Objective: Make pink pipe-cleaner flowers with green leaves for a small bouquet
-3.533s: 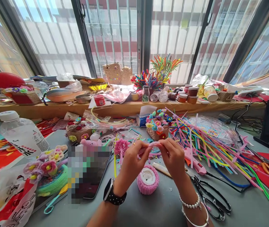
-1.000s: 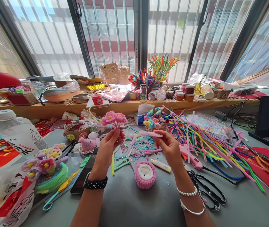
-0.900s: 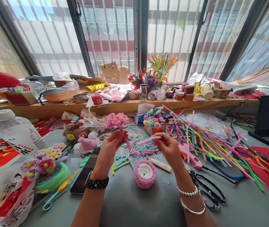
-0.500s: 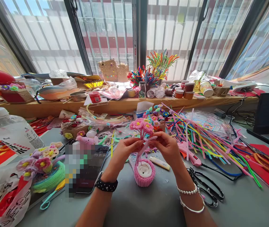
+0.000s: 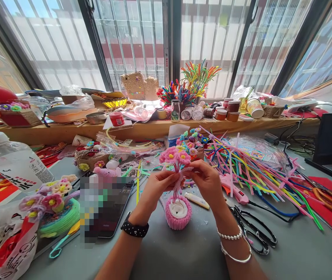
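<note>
A bunch of pink fuzzy flowers (image 5: 175, 155) on thin dark red stems stands upright between my hands. My left hand (image 5: 161, 186) pinches the stems just below the blossoms. Between the fingertips of my right hand (image 5: 206, 179) is a light pink fuzzy strip (image 5: 183, 174), which bends against the stems. Beneath them a round pink fuzzy pot (image 5: 178, 222) with a white filling rests on the grey table. The lower stem ends reach down to the filling; whether they go into it cannot be made out.
A glue stick (image 5: 197, 200), a pink glue gun (image 5: 237, 191) and black-handled scissors (image 5: 255, 229) lie to the right. Behind them spreads a pile of coloured pipe cleaners (image 5: 250, 171). On the left are a phone (image 5: 110, 217), a green flower piece (image 5: 59, 219) and a plastic bottle (image 5: 14, 159).
The light pink strip now lies closer around the stems, its lower end hanging beside them. My left hand has shifted slightly right.
</note>
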### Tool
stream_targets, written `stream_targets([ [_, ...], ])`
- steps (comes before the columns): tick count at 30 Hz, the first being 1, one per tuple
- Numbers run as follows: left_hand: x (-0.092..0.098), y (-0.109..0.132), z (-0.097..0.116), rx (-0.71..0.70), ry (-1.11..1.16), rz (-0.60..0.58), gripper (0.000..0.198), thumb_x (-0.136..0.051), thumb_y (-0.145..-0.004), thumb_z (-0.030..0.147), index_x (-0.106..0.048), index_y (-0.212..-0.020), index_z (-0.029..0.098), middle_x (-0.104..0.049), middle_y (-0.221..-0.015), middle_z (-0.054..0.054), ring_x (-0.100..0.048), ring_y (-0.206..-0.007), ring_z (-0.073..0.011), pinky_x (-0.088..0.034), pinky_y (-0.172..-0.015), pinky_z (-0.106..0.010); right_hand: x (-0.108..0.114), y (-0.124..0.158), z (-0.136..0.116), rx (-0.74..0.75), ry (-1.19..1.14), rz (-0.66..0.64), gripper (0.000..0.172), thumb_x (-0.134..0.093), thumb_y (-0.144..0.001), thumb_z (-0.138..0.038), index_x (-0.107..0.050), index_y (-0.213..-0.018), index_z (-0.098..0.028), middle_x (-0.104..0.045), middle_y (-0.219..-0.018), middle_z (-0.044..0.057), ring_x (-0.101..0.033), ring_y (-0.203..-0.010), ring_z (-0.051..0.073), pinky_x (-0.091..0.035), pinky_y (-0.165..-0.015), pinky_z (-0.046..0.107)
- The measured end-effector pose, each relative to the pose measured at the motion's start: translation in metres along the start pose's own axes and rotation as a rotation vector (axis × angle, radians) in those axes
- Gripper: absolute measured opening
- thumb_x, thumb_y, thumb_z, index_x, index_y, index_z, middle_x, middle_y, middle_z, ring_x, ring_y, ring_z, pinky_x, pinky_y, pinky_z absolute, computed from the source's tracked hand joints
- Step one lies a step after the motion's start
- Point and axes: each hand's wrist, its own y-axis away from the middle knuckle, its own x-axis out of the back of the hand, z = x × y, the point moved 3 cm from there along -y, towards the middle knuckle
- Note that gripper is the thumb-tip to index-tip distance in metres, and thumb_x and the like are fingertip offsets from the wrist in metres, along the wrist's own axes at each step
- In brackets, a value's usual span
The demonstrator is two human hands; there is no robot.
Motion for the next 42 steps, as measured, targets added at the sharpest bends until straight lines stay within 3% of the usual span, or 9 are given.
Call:
stream_targets([
  [5, -0.001, -0.001, -0.001, 0.034, 0.033, -0.032, 0.023, -0.069, -0.057, 0.03, -0.067, -0.068, 0.011, -0.066, -0.06, -0.005, -0.06, -0.057, -0.0147, -0.047, -0.061, -0.025, 0.001, 0.002, -0.005, 0.107, 0.153, 0.077, 0.004, -0.059, -0.07, -0.017, -0.06, -0.074, -0.019, -0.057, -0.071, 0.0, -0.054, -0.066, 0.012, -0.048, -0.06, 0.024],
  [15, 0.0, -0.001, -0.006, 0.144, 0.176, -0.189, 0.018, -0.067, -0.062, 0.029, -0.066, -0.069, 0.012, -0.062, -0.059, -0.001, -0.056, -0.054, -0.0081, -0.044, -0.057, -0.017, -0.006, 0.006, -0.007, 0.209, 0.221, 0.222, 0.006, -0.058, -0.071, -0.015, -0.059, -0.072, -0.02, -0.057, -0.069, -0.001, -0.053, -0.065, 0.012, -0.046, -0.058, 0.023],
  [22, 0.004, -0.002, -0.005, 0.153, 0.145, -0.136, 0.022, -0.069, -0.059, 0.028, -0.067, -0.072, 0.01, -0.06, -0.058, -0.002, -0.055, -0.053, -0.0086, -0.043, -0.056, -0.018, -0.004, 0.002, -0.006, 0.169, 0.243, 0.043, 0.02, -0.053, -0.075, -0.016, -0.057, -0.093, -0.022, -0.059, -0.082, 0.001, -0.056, -0.071, 0.013, -0.049, -0.062, 0.025],
  [28, 0.009, -0.004, -0.003, 0.088, 0.105, -0.097, 0.017, -0.07, -0.058, 0.026, -0.068, -0.067, 0.012, -0.061, -0.06, -0.001, -0.054, -0.055, -0.0083, -0.044, -0.064, -0.021, -0.001, 0.0, -0.01, 0.188, 0.325, -0.048, 0.013, -0.05, -0.077, -0.017, -0.056, -0.088, -0.02, -0.058, -0.08, 0.002, -0.056, -0.068, 0.013, -0.048, -0.061, 0.025],
  [33, 0.007, -0.005, -0.005, 0.085, 0.144, -0.085, 0.017, -0.071, -0.056, 0.027, -0.068, -0.067, 0.013, -0.059, -0.058, 0.001, -0.052, -0.054, -0.007, -0.043, -0.061, -0.021, 0.001, 0.002, -0.011, 0.228, 0.386, 0.04, 0.008, -0.052, -0.076, -0.019, -0.058, -0.082, -0.021, -0.06, -0.08, 0.003, -0.057, -0.073, 0.015, -0.048, -0.065, 0.028],
  [42, -0.003, -0.006, -0.01, 0.027, 0.31, -0.069, 0.016, -0.068, -0.061, 0.023, -0.067, -0.071, 0.012, -0.058, -0.062, 0.001, -0.051, -0.056, -0.0053, -0.043, -0.061, -0.019, -0.002, 0.007, -0.013, 0.253, 0.424, 0.233, 0.005, -0.054, -0.075, -0.018, -0.059, -0.075, -0.019, -0.062, -0.07, 0.003, -0.058, -0.064, 0.015, -0.046, -0.06, 0.026],
])
